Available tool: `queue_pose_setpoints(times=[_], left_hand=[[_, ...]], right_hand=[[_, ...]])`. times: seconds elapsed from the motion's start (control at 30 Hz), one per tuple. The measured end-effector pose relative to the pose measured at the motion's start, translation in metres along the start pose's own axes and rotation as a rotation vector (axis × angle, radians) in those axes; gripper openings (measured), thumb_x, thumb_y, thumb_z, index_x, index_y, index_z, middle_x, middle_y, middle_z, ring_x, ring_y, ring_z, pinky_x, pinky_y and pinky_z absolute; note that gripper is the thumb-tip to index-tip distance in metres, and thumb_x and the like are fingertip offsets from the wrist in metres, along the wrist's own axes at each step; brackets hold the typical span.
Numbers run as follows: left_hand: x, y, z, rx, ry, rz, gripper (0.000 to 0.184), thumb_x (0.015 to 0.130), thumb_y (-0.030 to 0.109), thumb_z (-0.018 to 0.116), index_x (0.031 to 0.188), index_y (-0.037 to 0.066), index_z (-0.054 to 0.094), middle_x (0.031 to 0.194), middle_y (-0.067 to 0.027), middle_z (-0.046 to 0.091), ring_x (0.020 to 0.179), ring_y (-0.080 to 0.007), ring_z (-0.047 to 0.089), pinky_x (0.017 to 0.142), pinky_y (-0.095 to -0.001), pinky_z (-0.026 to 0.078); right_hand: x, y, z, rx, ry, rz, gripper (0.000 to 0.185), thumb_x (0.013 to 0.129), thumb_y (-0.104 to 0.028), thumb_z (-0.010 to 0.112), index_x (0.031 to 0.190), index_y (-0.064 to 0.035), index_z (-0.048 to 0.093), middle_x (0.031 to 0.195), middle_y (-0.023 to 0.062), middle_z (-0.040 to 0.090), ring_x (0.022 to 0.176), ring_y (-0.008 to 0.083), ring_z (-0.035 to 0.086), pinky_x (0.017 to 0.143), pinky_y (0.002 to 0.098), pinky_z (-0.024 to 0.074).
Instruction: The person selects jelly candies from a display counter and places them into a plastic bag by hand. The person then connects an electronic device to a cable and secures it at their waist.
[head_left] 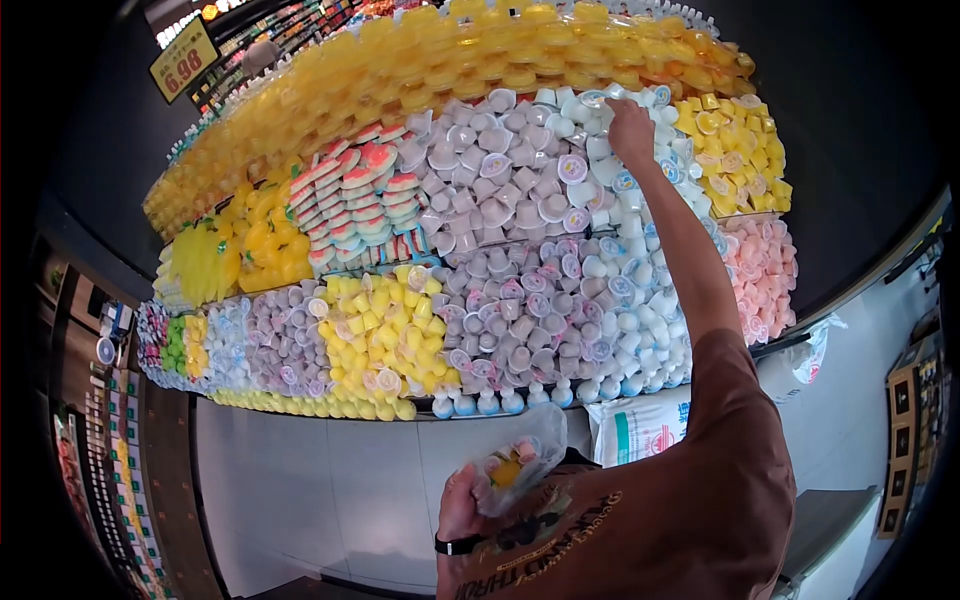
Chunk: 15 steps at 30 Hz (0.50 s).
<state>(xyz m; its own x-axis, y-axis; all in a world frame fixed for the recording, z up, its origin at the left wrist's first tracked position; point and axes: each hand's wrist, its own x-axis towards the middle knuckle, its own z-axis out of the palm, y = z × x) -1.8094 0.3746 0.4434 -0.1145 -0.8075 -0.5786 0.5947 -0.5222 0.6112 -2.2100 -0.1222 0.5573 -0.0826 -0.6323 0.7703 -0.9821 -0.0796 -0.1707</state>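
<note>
Near the bottom centre, my left hand [461, 506], with a black band at the wrist, is closed on a clear plastic bag [530, 462]. Yellow and pink pieces show inside the bag. My right arm stretches up across the display, and my right hand [630, 130] is at the white jelly cups [600, 147] near the top right. Its fingers point down at the cups, and whether they hold one is too small to tell. Purple-grey cups [490, 135] lie to the left of this hand, yellow cups [735, 150] to its right.
Striped red, white and blue packs [360, 195], yellow cups [385, 330] and pink cups [760, 275] fill other sections. Yellow jelly packs [400, 60] line the back. A price sign [184, 60] stands at upper left. White sacks [640, 430] rest under the display's front edge.
</note>
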Motion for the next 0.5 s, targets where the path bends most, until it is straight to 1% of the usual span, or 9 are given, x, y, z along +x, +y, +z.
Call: queue_pose_setpoints(times=[0.2, 0.23, 0.3, 0.33, 0.37, 0.4, 0.43, 0.47, 0.5], left_hand=[[0.008, 0.013, 0.008, 0.154, -0.011, 0.016, 0.040, 0.100, 0.033, 0.045, 0.065, 0.012, 0.048, 0.054, 0.0018, 0.047, 0.045, -0.0109, 0.042, 0.044, -0.0252, 0.033], [0.007, 0.010, -0.006, 0.194, -0.032, -0.006, 0.041, 0.100, 0.033, 0.044, 0.065, 0.012, 0.048, 0.053, 0.0018, 0.046, 0.044, -0.0109, 0.042, 0.044, -0.0251, 0.033], [0.010, 0.010, -0.007, 0.211, 0.007, 0.002, 0.044, 0.101, 0.033, 0.042, 0.063, 0.013, 0.047, 0.052, 0.0016, 0.046, 0.042, -0.0108, 0.041, 0.043, -0.0251, 0.032], [0.011, 0.009, -0.012, 0.176, 0.013, -0.001, 0.037, 0.101, 0.032, 0.044, 0.073, 0.009, 0.053, 0.062, -0.0003, 0.052, 0.051, -0.0114, 0.048, 0.049, -0.0254, 0.038], [0.013, 0.008, -0.016, 0.140, 0.018, -0.004, 0.033, 0.101, 0.031, 0.045, 0.084, 0.006, 0.058, 0.072, -0.0022, 0.059, 0.060, -0.0119, 0.054, 0.056, -0.0257, 0.044], [0.014, 0.007, -0.020, 0.104, 0.024, -0.006, 0.033, 0.101, 0.030, 0.046, 0.094, 0.003, 0.064, 0.082, -0.0041, 0.066, 0.069, -0.0125, 0.061, 0.062, -0.0260, 0.049], [0.018, 0.005, -0.034, 0.007, -0.070, -0.016, 0.032, 0.100, 0.028, 0.046, 0.105, 0.001, 0.062, 0.095, -0.0072, 0.066, 0.081, -0.0153, 0.062, 0.073, -0.0291, 0.050], [0.021, 0.003, -0.048, -0.088, -0.162, -0.036, 0.035, 0.100, 0.026, 0.047, 0.116, -0.002, 0.059, 0.108, -0.0103, 0.066, 0.093, -0.0182, 0.064, 0.084, -0.0322, 0.052], [0.015, 0.011, -0.027, -0.048, -0.052, -0.008, 0.035, 0.100, 0.025, 0.047, 0.117, -0.002, 0.059, 0.112, -0.0117, 0.066, 0.097, -0.0196, 0.064, 0.087, -0.0340, 0.051]], right_hand=[[-0.036, 0.001, -0.028, 0.289, 0.182, -0.038, 0.042, 0.077, -0.007, 0.064, 0.119, -0.0077, 0.060, 0.106, 0.0167, 0.060, 0.103, 0.0325, 0.056, 0.091, 0.0414, 0.0453], [-0.053, -0.001, -0.036, 0.398, 0.178, 0.011, 0.041, 0.077, -0.008, 0.065, 0.118, -0.0085, 0.061, 0.105, 0.0155, 0.060, 0.099, 0.0310, 0.057, 0.088, 0.0400, 0.0468], [-0.093, -0.017, -0.061, 0.602, 0.119, 0.090, 0.036, 0.083, -0.015, 0.069, 0.117, -0.0088, 0.063, 0.105, 0.0134, 0.064, 0.085, 0.0233, 0.064, 0.073, 0.0328, 0.0519], [-0.122, -0.033, -0.079, 0.736, 0.107, 0.163, 0.034, 0.086, -0.018, 0.068, 0.117, -0.0060, 0.062, 0.100, 0.0120, 0.067, 0.078, 0.0186, 0.065, 0.070, 0.0297, 0.0514], [-0.153, -0.053, -0.112, 0.737, -0.096, 0.345, 0.031, 0.092, -0.015, 0.063, 0.122, -0.0048, 0.060, 0.107, 0.0043, 0.067, 0.086, 0.0104, 0.060, 0.074, 0.0232, 0.0484], [-0.184, -0.078, -0.141, 0.826, -0.174, 0.398, 0.031, 0.093, -0.013, 0.061, 0.122, -0.0037, 0.060, 0.106, 0.0042, 0.068, 0.089, 0.0089, 0.059, 0.078, 0.0221, 0.0468], [-0.213, -0.099, -0.163, 0.919, -0.168, 0.344, 0.025, 0.091, -0.009, 0.062, 0.116, -0.0016, 0.062, 0.096, 0.0047, 0.068, 0.076, 0.0045, 0.057, 0.066, 0.0194, 0.0447], [-0.242, -0.115, -0.179, 0.976, -0.226, 0.390, 0.023, 0.092, -0.005, 0.060, 0.114, 0.0006, 0.062, 0.099, 0.0043, 0.067, 0.082, 0.0061, 0.058, 0.071, 0.0193, 0.0454], [-0.269, -0.132, -0.196, 1.101, -0.312, 0.510, 0.021, 0.092, -0.004, 0.059, 0.112, 0.0023, 0.062, 0.102, 0.0051, 0.066, 0.088, 0.0091, 0.060, 0.077, 0.0211, 0.0469]])
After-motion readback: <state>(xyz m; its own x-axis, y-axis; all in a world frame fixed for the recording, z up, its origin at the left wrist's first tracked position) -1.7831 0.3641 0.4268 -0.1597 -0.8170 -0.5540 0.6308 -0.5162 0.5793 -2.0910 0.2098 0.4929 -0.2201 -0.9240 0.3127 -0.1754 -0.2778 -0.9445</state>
